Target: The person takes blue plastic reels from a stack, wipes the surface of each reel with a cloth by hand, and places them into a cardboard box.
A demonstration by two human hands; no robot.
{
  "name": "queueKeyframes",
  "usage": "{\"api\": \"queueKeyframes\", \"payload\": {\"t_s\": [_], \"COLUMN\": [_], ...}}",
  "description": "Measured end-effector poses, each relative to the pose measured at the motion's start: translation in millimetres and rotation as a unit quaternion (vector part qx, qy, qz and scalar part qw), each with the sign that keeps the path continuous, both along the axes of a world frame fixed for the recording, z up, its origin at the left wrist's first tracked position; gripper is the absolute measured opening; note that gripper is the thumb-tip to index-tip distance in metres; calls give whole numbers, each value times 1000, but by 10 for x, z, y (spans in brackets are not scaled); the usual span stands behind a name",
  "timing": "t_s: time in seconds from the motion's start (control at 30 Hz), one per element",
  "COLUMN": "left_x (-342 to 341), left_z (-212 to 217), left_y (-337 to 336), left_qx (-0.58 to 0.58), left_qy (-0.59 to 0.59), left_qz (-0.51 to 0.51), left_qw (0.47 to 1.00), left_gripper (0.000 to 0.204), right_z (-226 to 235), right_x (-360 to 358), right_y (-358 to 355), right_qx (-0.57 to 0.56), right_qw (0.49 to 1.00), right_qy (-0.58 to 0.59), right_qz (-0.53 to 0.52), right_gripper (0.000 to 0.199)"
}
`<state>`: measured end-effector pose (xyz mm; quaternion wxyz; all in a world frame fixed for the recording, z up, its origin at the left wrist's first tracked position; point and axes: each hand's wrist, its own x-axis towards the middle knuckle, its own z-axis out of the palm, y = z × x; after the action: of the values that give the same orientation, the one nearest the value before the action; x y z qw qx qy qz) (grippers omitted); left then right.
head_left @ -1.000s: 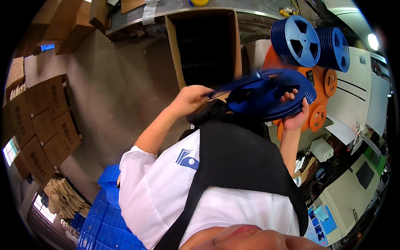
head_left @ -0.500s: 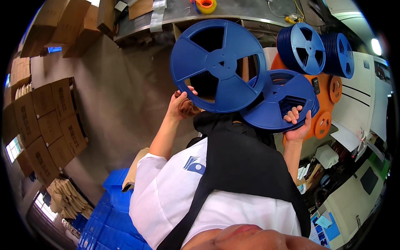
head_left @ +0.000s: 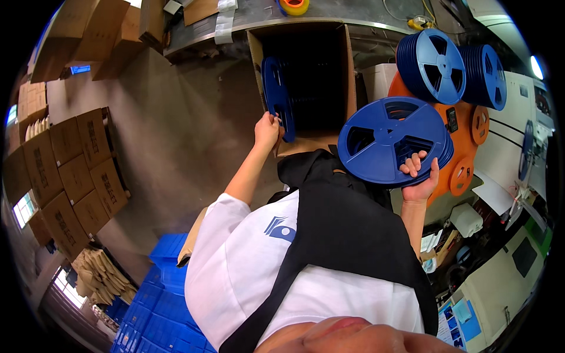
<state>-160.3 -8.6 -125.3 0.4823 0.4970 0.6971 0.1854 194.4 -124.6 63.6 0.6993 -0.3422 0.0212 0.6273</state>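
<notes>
My left hand (head_left: 268, 130) is closed on the rim of a blue plastic reel (head_left: 276, 94). That reel stands nearly edge-on at the left wall of an open cardboard carton (head_left: 351, 76), partly inside it. The carton's inside is dark, with faint rows of what look like reel edges. On the right, a stack of blue spoked reels (head_left: 385, 138) leans in front of my body. My right hand (head_left: 421, 176) grips its lower right edge, fingers through an opening of the top reel.
Two more groups of blue reels, a nearer one (head_left: 432, 67) and a farther one (head_left: 485, 76), stand on an orange surface (head_left: 440, 117). A metal-edged bench (head_left: 259, 15) with yellow tape (head_left: 294, 7) runs behind the carton. Stacked cartons (head_left: 73, 182) and blue crates (head_left: 168, 294) are at left.
The reel in my left hand has turned from face-on to edge-on and moved left to the carton's left wall, uncovering the carton. My right hand and its stack have hardly moved.
</notes>
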Motion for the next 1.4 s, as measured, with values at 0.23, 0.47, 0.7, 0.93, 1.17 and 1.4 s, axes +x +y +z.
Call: {"api": "queueKeyframes", "payload": {"t_s": [0.23, 0.47, 0.7, 0.93, 1.17, 1.4], "left_x": [211, 264, -31, -74, 262, 651], "left_z": [-214, -319, -1028, -1252, -358, 1080], "left_y": [339, 671, 860, 549, 74, 204], "left_qx": [-15, -10, -54, -149, 65, 410], "left_qy": [201, 224, 108, -33, -40, -26], "left_qz": [12, 24, 28, 91, -164, -514], "left_qw": [979, 974, 992, 984, 984, 753], "left_gripper": [22, 20, 21, 31, 59, 69], "right_z": [26, 8, 36, 72, 257, 240], "right_x": [-21, -58, -132, -178, -71, -73], "right_y": [-106, -233, -321, -355, -201, -218], "right_qx": [-21, -26, -40, -25, 120, 188], "right_qw": [999, 998, 996, 995, 992, 979], "right_qy": [-13, -15, -24, -45, -7, 81], "right_qz": [-34, -57, -77, -87, -33, 19], "right_gripper": [28, 29, 29, 31, 33, 37]}}
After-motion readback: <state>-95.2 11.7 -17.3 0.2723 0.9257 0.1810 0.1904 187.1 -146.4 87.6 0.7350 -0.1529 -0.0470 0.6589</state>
